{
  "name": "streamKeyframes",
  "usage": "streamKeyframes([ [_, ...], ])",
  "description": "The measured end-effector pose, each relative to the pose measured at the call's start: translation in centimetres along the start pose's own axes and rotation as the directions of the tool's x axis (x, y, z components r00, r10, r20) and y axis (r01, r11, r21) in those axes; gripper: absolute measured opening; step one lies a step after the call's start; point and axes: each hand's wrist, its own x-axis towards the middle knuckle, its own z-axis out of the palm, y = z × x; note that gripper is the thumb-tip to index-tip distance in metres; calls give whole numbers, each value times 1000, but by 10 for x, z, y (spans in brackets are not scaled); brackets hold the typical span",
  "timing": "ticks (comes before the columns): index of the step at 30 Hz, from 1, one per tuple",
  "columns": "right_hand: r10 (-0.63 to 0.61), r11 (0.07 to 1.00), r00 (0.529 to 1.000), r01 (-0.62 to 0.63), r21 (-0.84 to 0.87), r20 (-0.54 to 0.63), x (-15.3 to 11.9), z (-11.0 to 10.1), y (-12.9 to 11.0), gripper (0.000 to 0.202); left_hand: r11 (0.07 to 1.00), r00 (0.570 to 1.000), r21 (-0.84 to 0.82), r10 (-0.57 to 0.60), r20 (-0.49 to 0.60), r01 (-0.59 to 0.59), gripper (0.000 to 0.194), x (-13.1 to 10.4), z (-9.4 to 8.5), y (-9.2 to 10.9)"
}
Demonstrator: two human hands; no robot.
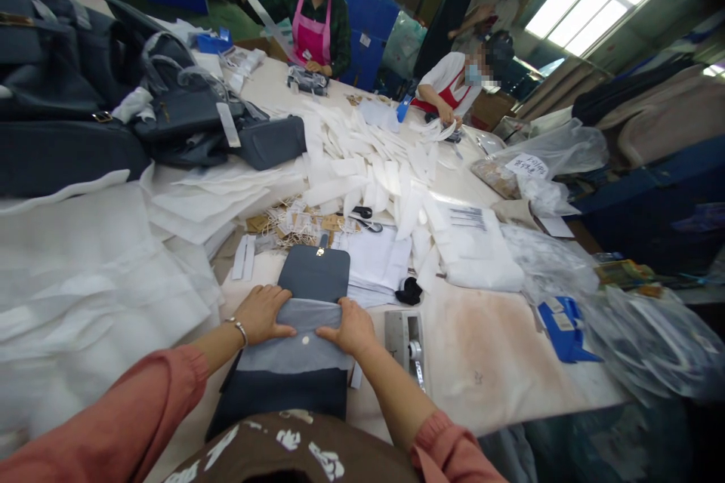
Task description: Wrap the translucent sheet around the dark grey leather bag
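A crowded worktable [498, 347] fills the room. At its near edge lies a dark handbag [309, 332], flap open. The left hand [261, 313] and right hand [350, 328], fingers spread flat, press a grey wrapping sheet [294, 347] onto it, holding the sheet smooth.

Both forearms reach forward from the bottom edge of the view and converge toward the middle. The left hand [261, 314] lies palm down, fingers together and stretched toward the right hand, thumb tucked along its near side; a thin bracelet circles the left wrist. The right hand [352, 329] also lies palm down, fingers pointing toward the left hand, knuckles slightly raised. The two sets of fingertips sit near each other without touching. Salmon-coloured sleeves are pushed back, baring both forearms.
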Motion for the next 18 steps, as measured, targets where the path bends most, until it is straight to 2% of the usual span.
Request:
streamKeyframes([
  [3, -54, 993, 990, 39, -115, -127, -7, -2, -8, 88, 1000, 1000, 18, 5, 1, -5, 67, 0, -4, 2],
  [5, -159, 976, 974, 129, -177, -162, -12, -1, -12, 86, 1000, 1000, 20, 9, -2, -9, 67, -2, -6, 3],
  [8, -325, 933, 939, 301, -196, -108, -22, 7, -15, 74, 1000, 1000, 22, 6, -10, -6, 68, -5, -6, 4],
  [12, -374, 918, 925, 359, -168, -69, -40, 22, -14, 74, 998, 997, 64, 27, -67, -23, 79, -14, 1, 5],
  [15, -401, 908, 915, 390, -150, -50, -53, 31, -14, 71, 985, 986, 95, 152, -73, -145, 73, -20, 6, 6],
  [18, -425, 897, 905, 418, -141, -20, -62, 36, -16, 66, 940, 943, 87, 333, -17, -331, 55, -24, 5, 8],
])
